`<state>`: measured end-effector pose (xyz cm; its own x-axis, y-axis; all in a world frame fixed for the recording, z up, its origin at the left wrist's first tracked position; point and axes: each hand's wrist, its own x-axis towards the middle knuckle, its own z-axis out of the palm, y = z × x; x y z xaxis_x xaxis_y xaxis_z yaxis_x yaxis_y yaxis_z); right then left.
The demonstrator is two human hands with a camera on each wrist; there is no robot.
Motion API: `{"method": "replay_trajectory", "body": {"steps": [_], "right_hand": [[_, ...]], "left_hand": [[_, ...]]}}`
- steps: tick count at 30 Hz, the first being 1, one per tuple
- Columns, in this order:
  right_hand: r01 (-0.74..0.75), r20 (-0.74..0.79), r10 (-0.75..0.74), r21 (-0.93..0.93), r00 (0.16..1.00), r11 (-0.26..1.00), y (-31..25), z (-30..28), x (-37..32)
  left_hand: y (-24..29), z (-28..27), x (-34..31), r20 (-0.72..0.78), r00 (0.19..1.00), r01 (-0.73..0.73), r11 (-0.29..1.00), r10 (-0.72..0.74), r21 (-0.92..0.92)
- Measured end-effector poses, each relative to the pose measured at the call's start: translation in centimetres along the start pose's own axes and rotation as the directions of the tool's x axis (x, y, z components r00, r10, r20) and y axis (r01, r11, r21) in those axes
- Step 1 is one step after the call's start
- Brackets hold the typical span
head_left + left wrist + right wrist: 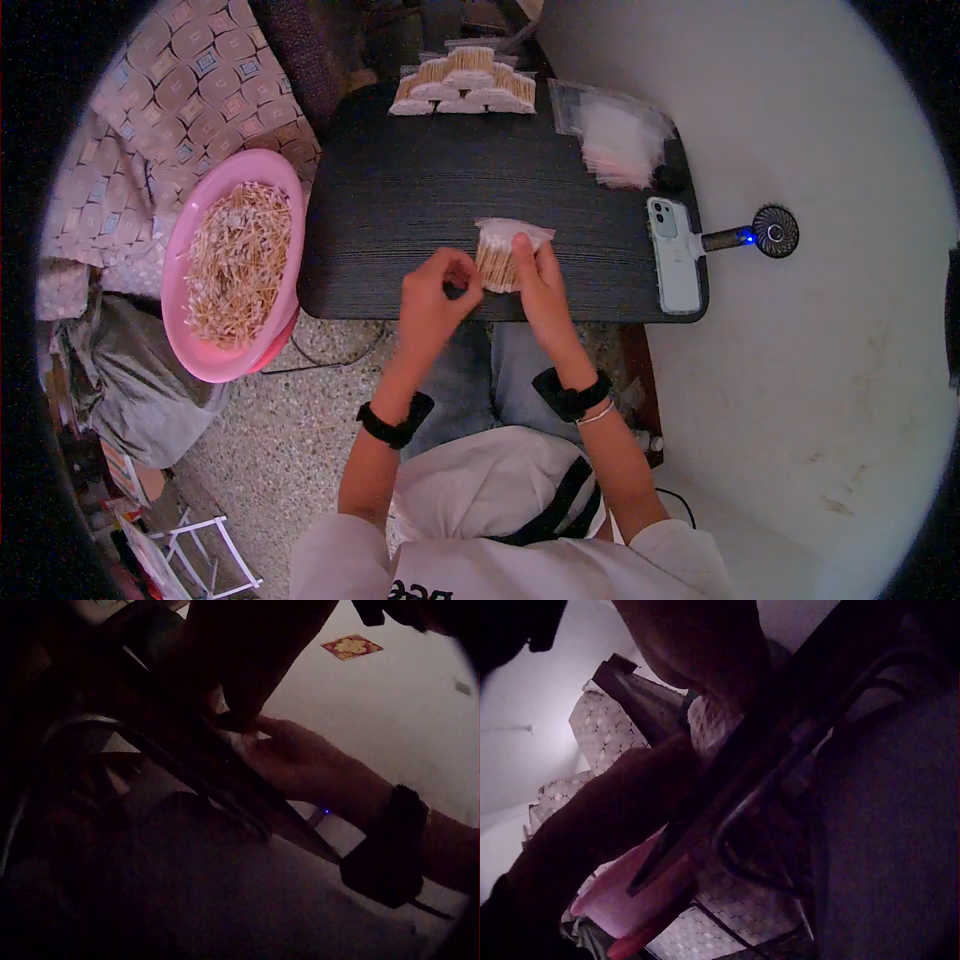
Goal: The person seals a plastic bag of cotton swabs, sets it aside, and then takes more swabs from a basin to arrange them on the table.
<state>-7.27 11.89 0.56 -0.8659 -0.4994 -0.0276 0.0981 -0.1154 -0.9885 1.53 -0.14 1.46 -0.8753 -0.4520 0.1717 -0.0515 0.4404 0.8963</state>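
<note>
A clear zip bag of cotton swabs [498, 262] lies at the near side of the black table, its zip end away from the person. My right hand [542, 290] grips the bag's right side, thumb lying over the top. At the lower left edge of the bag, my left hand [433, 300] has its fingers curled, with thumb and fingertip pinching at that edge. In the dark left wrist view the right hand [289, 757] shows beside the table edge. The right wrist view has part of the bag [709, 724] between the two hands, in shadow.
A pink basin [172, 290] heaped with loose cotton swabs [240, 265] stands left of the table [400, 190]. Filled swab bags [465, 85] are stacked at the back. Flat plastic bags [620, 140], a phone [675, 255] and a small fan [775, 232] are along the right, near the wall.
</note>
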Motion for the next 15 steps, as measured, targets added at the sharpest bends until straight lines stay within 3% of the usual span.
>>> {"method": "replay_trajectory", "body": {"steps": [2,5,8,11,14,15], "right_hand": [[-0.039,0.012,0.038,0.089,0.999,0.995,-0.5,0.3,-0.2],[0.034,0.063,-0.037,0.056,0.997,0.998,0.5,0.1,-0.1],[0.046,0.103,-0.059,0.127,0.993,0.991,0.2,-0.1,-0.1],[-0.035,0.143,0.012,0.165,0.99,0.986,0.1,-0.6,-0.1],[-0.1,0.178,0.074,0.139,0.981,0.985,0.7,-1.1,0.2],[-0.075,0.194,0.046,0.147,0.98,0.986,0.9,-1.0,0.1]], "left_hand": [[-0.4,-0.7,0.3,0.044,0.998,0.057,0.972,-0.048,-0.23],[-0.8,-1.1,0.8,0.04,0.994,-0.089,0.972,0.1,-0.219],[-1.1,-1.1,1.0,0.124,0.992,0.03,0.984,-0.008,-0.174],[-2.0,-1.4,1.2,0.217,0.975,0.004,0.982,0.038,-0.189],[-2.1,-1.5,1.4,0.227,0.967,-0.081,0.986,0.113,-0.148],[-1.8,-1.4,1.2,0.182,0.977,-0.073,0.974,0.113,-0.213]]}}
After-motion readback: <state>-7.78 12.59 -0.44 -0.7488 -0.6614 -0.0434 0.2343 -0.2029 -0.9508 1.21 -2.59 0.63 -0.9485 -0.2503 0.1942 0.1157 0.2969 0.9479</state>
